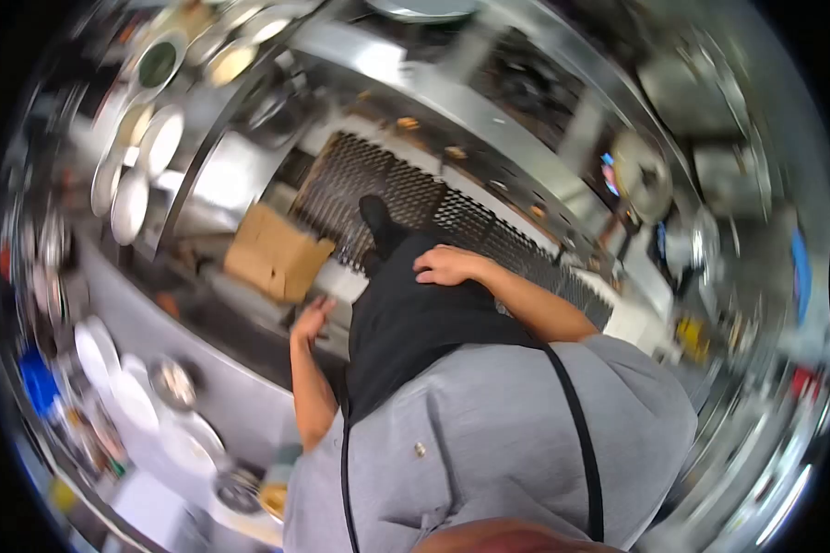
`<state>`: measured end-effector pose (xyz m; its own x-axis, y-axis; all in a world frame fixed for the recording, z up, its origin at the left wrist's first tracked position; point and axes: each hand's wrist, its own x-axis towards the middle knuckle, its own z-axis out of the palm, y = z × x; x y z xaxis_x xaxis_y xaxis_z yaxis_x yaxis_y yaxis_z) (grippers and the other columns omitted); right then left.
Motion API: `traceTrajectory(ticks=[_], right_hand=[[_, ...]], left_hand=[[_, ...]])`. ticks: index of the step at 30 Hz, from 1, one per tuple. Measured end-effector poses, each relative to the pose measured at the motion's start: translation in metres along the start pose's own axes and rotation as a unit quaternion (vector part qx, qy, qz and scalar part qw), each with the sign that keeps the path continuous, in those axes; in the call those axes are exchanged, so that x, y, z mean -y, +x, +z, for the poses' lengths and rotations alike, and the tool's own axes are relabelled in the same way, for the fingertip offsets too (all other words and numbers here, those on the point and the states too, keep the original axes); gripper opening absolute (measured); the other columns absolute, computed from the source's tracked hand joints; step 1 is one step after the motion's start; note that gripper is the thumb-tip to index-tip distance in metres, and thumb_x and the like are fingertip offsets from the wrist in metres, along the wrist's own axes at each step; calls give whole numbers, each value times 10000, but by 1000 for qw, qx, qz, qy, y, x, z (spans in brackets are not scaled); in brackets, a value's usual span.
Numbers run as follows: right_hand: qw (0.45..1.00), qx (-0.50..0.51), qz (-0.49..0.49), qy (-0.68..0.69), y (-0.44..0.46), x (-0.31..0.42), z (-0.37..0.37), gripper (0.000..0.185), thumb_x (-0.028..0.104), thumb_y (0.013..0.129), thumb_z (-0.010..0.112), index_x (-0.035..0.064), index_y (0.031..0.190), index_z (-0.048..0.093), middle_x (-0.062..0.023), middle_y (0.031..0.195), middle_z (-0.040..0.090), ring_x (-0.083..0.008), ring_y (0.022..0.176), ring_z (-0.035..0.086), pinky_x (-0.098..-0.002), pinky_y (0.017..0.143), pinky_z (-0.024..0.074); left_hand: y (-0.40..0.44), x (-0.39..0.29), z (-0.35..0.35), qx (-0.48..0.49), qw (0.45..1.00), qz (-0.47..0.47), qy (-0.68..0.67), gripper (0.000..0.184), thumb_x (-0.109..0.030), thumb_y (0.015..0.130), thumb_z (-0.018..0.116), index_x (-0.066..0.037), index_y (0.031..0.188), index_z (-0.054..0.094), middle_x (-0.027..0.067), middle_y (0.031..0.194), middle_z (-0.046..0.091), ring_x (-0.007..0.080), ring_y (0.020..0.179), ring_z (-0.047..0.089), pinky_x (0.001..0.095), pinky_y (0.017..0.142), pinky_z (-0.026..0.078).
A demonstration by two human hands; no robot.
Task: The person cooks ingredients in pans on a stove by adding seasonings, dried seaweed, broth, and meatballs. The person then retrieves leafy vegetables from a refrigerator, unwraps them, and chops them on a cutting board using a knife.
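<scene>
My left hand point(312, 320) hangs beside my hip, fingers slightly apart, with nothing in it. A cardboard box point(272, 253) with a flap is just beyond it, apart from the fingers. Across the front of my black apron point(406, 323) lies my right hand point(448, 265), its fingers loosely bent against the cloth and holding nothing I can make out. One dark shoe point(375, 214) shows past the apron's lower edge, on the black perforated floor mat point(341, 184).
White plates point(131, 392) and a metal bowl point(173, 382) stand on the steel counter point(221, 359) to my left. More bowls point(160, 141) line a shelf farther up. A cooking line point(489, 120) with knobs runs ahead, and a round pan point(643, 175) is at right. Much is motion-blurred.
</scene>
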<state>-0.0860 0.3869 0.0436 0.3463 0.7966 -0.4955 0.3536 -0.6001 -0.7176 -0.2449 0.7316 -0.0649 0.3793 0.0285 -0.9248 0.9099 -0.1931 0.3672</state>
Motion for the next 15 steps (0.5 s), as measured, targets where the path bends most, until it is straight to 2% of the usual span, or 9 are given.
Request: traceTrajectory(ticks=[1,3,4,6,8,9,11,13,15], right_hand=[[999,-33,21,15,-22,6,-4,378,302,900,599,21,1151,620,-208,994,683,-366,956,648,-440,842,503],[972,-171,46,156,-44,17,-7,371,281,891,615,31,1165,616,-200,977,688,-355,928,659,-423,819,512],[963,-219,55,147,-59,12,-5,385,260,884,630,36,1196,607,-200,998,691,-341,940,668,-405,819,519],[944,-272,105,158,-83,22,-2,406,257,885,634,33,1221,600,-204,1030,691,-324,961,673,-390,836,519],[930,-271,136,206,-95,-16,17,379,219,906,621,6,1218,601,-178,1054,692,-260,944,676,-343,805,525],[896,-217,158,354,-94,-47,30,350,170,930,599,-7,1231,587,-119,1008,687,-183,861,655,-293,745,521],[875,-158,193,416,-95,-39,18,350,145,949,579,-19,1257,553,-74,971,663,-118,802,614,-248,700,501],[894,-126,156,402,-79,-42,-2,359,146,953,575,-20,1269,537,-76,971,662,-113,807,610,-242,697,495],[890,-144,147,407,-81,-24,-19,357,139,962,560,-21,1279,521,-78,987,658,-112,841,606,-242,713,488]], left_hand=[[0,5,7,35,999,-27,2,825,-494,837,683,-125,1493,345,95,1268,575,228,898,570,490,715,522],[-12,5,9,-5,1000,10,20,652,-452,870,671,-65,1364,494,88,1078,640,194,794,573,417,702,532],[-6,10,-1,-102,983,124,-85,544,-442,887,658,-44,1238,538,75,957,635,177,728,568,383,684,534],[-63,-5,-3,-292,810,287,-420,378,-408,937,612,-37,961,545,26,667,568,131,552,532,297,645,532],[-124,-14,-26,-387,619,289,-619,633,-444,943,582,50,1291,394,232,1022,597,302,882,633,394,858,551],[-128,19,-50,-340,530,336,-700,874,-502,920,583,59,1436,154,346,1284,451,434,1110,566,474,966,497],[-156,55,-86,-411,354,310,-781,1040,-561,859,624,38,1455,19,355,1358,362,488,1083,566,518,943,505],[-153,98,-129,-422,301,293,-803,1006,-548,851,634,-21,1472,44,319,1280,415,466,973,598,515,839,558],[-147,123,-171,-470,335,280,-767,918,-483,859,655,-64,1473,115,264,1228,439,435,887,607,505,750,584]])
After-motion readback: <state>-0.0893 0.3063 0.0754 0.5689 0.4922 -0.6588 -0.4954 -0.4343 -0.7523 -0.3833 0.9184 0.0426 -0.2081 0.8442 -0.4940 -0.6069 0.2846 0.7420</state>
